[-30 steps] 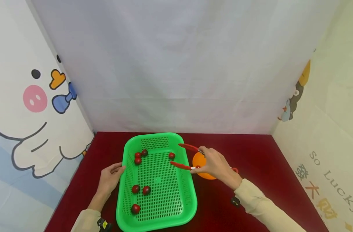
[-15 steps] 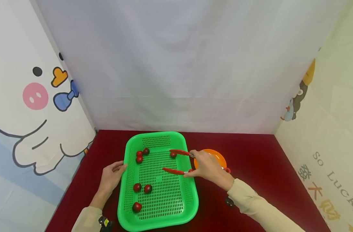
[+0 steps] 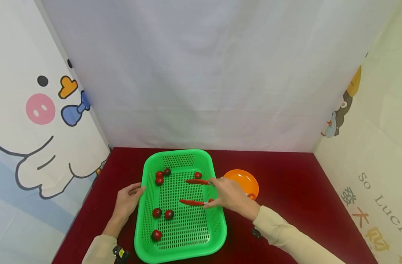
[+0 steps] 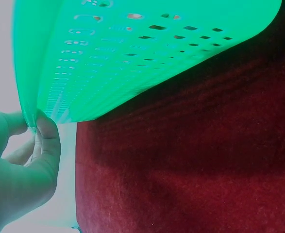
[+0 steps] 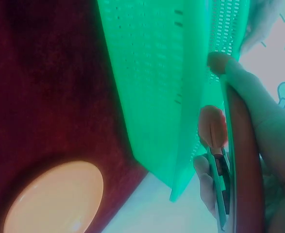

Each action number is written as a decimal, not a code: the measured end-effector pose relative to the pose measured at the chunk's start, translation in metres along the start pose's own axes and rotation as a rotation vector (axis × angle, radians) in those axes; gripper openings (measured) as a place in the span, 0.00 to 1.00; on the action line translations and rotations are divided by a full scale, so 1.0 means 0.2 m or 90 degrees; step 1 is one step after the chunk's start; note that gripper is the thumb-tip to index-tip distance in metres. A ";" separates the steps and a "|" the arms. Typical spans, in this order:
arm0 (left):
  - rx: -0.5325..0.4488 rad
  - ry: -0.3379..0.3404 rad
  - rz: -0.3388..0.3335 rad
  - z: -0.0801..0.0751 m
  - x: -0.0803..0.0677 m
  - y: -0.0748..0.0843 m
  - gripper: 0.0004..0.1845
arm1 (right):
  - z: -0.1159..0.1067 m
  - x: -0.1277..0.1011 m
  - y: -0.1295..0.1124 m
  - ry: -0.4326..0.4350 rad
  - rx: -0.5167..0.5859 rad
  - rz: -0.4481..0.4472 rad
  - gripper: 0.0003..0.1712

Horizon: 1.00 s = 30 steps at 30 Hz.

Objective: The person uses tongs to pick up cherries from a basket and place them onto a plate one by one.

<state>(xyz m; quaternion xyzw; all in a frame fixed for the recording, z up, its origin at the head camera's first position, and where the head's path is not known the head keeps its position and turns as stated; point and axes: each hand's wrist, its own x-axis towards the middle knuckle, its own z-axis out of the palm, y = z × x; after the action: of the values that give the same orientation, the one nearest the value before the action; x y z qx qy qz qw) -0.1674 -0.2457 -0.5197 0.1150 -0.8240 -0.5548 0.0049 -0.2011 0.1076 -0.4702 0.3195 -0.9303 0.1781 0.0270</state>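
A green perforated basket sits on the dark red table, with several small round red fruits with dark patches lying inside. At its left edge my left hand pinches the rim between thumb and fingers, as the left wrist view shows. My right hand grips a pair of red-tipped tongs over the basket's right half. Their two arms are spread apart, with nothing between the tips. One red fruit lies just beyond the far tong arm.
An orange plate stands right of the basket, partly hidden behind my right hand and the tongs' handle end. A pale cloth wall rises behind the table, and printed sheets hang at both sides.
My right hand has moved left and toward me with the tongs, from beside the plate to over the basket, uncovering more of the plate. My left hand keeps its hold on the rim.
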 end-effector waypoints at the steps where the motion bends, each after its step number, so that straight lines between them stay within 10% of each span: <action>1: 0.001 0.001 0.002 0.00 0.00 0.00 0.24 | 0.00 0.00 0.00 -0.002 0.000 -0.004 0.47; 30: -0.006 0.003 0.012 0.00 -0.01 0.00 0.24 | 0.11 0.09 -0.18 -0.106 -0.001 -0.111 0.33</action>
<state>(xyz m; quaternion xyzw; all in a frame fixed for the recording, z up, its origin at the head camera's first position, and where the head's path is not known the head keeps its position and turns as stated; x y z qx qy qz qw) -0.1656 -0.2451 -0.5189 0.1082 -0.8225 -0.5583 0.0124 -0.1919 0.0630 -0.4767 0.4130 -0.8980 0.1474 -0.0347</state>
